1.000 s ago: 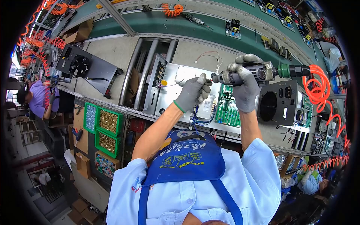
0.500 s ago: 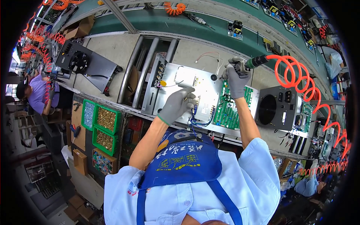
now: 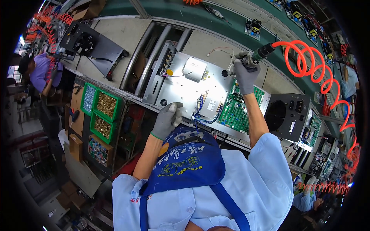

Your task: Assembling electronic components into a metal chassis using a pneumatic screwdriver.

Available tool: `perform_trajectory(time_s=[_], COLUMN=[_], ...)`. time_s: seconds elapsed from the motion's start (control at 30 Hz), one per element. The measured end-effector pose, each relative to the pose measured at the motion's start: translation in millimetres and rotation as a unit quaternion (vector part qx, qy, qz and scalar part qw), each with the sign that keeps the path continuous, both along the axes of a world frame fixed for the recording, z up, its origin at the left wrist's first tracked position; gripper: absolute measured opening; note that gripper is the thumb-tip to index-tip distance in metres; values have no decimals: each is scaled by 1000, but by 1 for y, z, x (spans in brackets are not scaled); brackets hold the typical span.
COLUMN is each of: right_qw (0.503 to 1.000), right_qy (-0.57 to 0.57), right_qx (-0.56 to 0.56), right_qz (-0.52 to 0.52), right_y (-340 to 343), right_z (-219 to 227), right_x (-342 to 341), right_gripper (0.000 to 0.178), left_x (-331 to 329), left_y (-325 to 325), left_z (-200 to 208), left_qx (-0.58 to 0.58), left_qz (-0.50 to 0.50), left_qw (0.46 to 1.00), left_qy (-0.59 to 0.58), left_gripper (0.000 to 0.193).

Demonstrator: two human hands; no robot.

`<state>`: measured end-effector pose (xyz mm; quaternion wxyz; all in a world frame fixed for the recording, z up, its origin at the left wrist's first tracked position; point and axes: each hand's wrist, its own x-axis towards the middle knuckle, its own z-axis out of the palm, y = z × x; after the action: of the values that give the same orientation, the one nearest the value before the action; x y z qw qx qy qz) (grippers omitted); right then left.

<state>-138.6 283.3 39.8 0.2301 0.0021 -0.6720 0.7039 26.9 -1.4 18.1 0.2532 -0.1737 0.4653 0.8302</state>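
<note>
There are two grey-gloved hands, one dark handheld power driver and, joined to it, one coiled orange hose. One flat silver metal chassis plate carries two pale rectangular metal boxes, two round black grommets and one round yellow piece. Green plastic bins number three: one of small silver fasteners, two of brass-coloured fasteners. Dark metal fan casings number two.

The chassis plate is smooth, shiny metal; the rollers look like duller metal. The tool looks like worn metal, its coiled hose glossy plastic. Gloves and apron are matt cloth, the bins smooth plastic.
</note>
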Motion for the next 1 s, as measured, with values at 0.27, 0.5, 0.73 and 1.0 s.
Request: perform_trajectory(time_s=[0.27, 0.5, 0.73, 1.0], right_qw=[999, 989, 937, 945], right_qy=[-21, 57, -48, -66], right_qx=[-44, -130, -295, -246], right_qz=[-3, 35, 183, 205], right_y=[-5, -61, -156, -228], right_z=[7, 90, 123, 143], right_x=[3, 82, 140, 133], right_gripper=[23, 29, 33, 31], left_x=[6, 16, 6, 7], left_y=[-7, -33, -57, -103], left_z=[7, -20, 12, 18], left_qx=[64, 136, 251, 315], left_qz=[47, -12, -20, -12], left_qw=[997, 989, 967, 949], left_qy=[-17, 63, 28, 11], left_gripper=[37, 35, 26, 29])
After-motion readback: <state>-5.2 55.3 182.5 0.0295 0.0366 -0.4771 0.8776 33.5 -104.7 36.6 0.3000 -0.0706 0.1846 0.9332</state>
